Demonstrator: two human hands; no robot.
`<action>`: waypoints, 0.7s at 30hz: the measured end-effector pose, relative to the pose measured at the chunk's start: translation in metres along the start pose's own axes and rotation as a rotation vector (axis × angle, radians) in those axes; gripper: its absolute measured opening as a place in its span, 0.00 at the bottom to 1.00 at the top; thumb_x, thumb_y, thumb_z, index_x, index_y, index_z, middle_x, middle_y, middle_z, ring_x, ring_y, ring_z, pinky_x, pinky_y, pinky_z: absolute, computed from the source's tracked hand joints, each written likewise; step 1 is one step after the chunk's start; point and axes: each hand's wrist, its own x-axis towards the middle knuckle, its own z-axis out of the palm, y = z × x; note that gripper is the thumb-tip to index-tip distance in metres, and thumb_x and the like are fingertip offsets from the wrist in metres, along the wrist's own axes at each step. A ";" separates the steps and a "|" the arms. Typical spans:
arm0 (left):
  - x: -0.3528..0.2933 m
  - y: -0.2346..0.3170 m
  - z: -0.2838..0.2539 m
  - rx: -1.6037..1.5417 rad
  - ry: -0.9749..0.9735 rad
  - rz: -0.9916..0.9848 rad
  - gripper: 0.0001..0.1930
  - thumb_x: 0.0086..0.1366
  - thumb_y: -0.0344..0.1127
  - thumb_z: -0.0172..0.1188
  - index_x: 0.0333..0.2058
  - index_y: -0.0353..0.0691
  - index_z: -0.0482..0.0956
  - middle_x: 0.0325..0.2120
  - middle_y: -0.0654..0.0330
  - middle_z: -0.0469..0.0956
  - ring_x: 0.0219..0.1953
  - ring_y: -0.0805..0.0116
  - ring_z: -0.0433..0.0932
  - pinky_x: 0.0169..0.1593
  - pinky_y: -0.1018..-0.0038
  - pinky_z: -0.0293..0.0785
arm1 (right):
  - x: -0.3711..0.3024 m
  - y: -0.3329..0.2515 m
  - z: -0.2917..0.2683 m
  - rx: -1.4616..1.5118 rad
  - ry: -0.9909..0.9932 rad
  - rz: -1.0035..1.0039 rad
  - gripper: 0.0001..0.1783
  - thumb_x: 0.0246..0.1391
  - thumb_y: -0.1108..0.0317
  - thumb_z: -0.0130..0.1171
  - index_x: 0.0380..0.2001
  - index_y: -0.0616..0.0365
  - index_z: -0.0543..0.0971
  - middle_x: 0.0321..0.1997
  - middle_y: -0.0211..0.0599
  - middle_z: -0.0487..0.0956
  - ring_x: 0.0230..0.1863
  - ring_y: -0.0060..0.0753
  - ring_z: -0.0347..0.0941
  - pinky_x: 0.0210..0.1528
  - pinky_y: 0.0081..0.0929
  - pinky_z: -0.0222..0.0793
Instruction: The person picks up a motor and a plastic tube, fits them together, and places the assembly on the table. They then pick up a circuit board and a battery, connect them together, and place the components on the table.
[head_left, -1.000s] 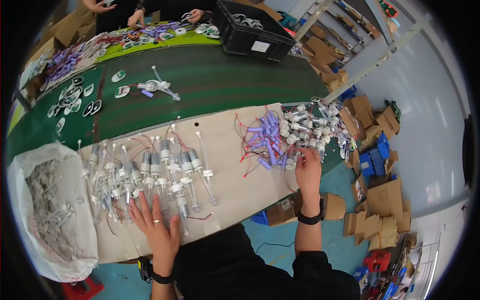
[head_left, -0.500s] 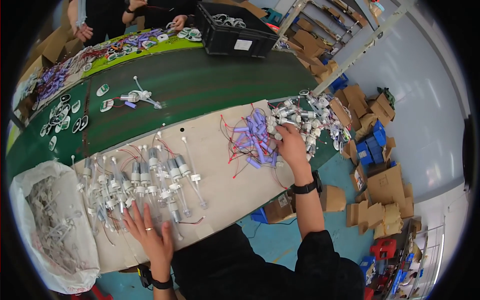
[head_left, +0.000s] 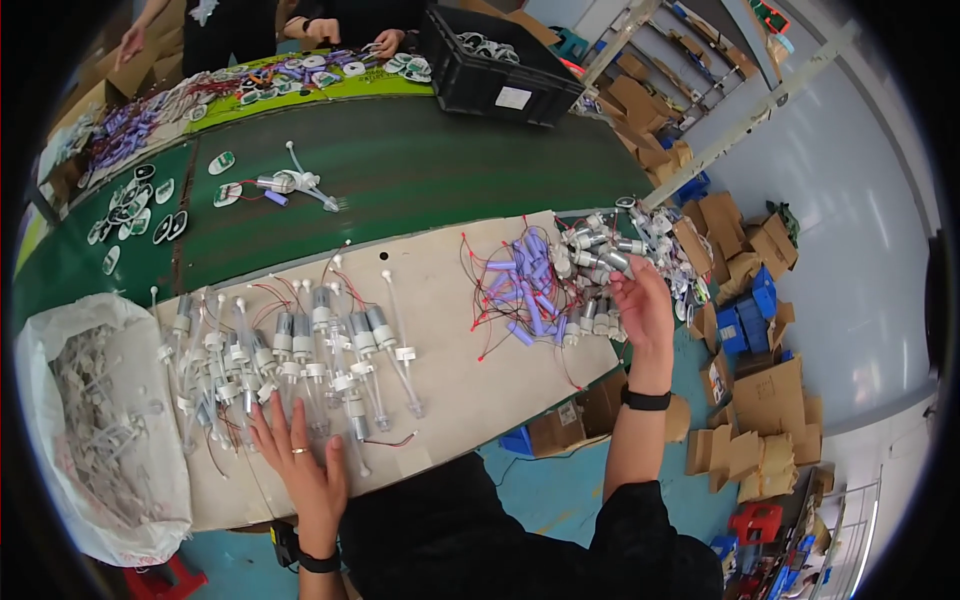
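My right hand (head_left: 645, 305) is at the right-hand pile of small silver-and-white motors (head_left: 588, 240), its fingertips closed round one silver motor (head_left: 617, 262) at the pile's near side. Left of that pile lie purple cylindrical cells (head_left: 535, 290) with thin red and black wires. My left hand (head_left: 300, 460) rests on the pale board (head_left: 450, 390), fingers stretched and spread, holding nothing. Its fingertips touch or nearly touch the near edge of a group of motors with clear tubes and white fittings (head_left: 300, 345), some trailing red wires.
A white plastic bag (head_left: 165, 480) of clear tube parts stands at the left. Beyond the board, a green belt (head_left: 400, 150) carries oval white-and-green pieces (head_left: 125, 210) and one wired assembly (head_left: 290, 184). A black crate (head_left: 500, 75) stands at the back, with co-workers' hands (head_left: 385, 42) left of it.
My right hand has shifted right across the motor pile, and its fingers now close on a motor. My left hand stays in place, while the whole view has turned slightly.
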 end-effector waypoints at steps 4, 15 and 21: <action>-0.008 -0.012 -0.006 -0.023 0.057 0.017 0.31 0.62 0.38 0.63 0.62 0.37 0.66 0.69 0.45 0.55 0.72 0.35 0.47 0.70 0.40 0.41 | 0.003 0.038 0.047 0.435 -0.116 0.099 0.17 0.55 0.79 0.60 0.49 0.69 0.75 0.54 0.53 0.77 0.59 0.50 0.72 0.61 0.36 0.73; -0.019 -0.026 -0.096 -0.095 0.156 -0.004 0.22 0.57 0.26 0.64 0.52 0.42 0.79 0.63 0.48 0.67 0.65 0.46 0.66 0.65 0.57 0.66 | 0.044 0.121 0.219 0.675 -0.522 0.206 0.22 0.64 0.80 0.49 0.61 0.67 0.66 0.62 0.45 0.71 0.63 0.41 0.67 0.67 0.36 0.63; -0.011 -0.145 -0.177 0.338 0.308 -0.349 0.20 0.60 0.30 0.63 0.52 0.36 0.77 0.51 0.44 0.77 0.54 0.44 0.75 0.57 0.60 0.72 | 0.072 0.173 0.201 0.528 -0.306 0.135 0.11 0.64 0.79 0.52 0.49 0.66 0.71 0.60 0.49 0.71 0.66 0.47 0.66 0.70 0.40 0.63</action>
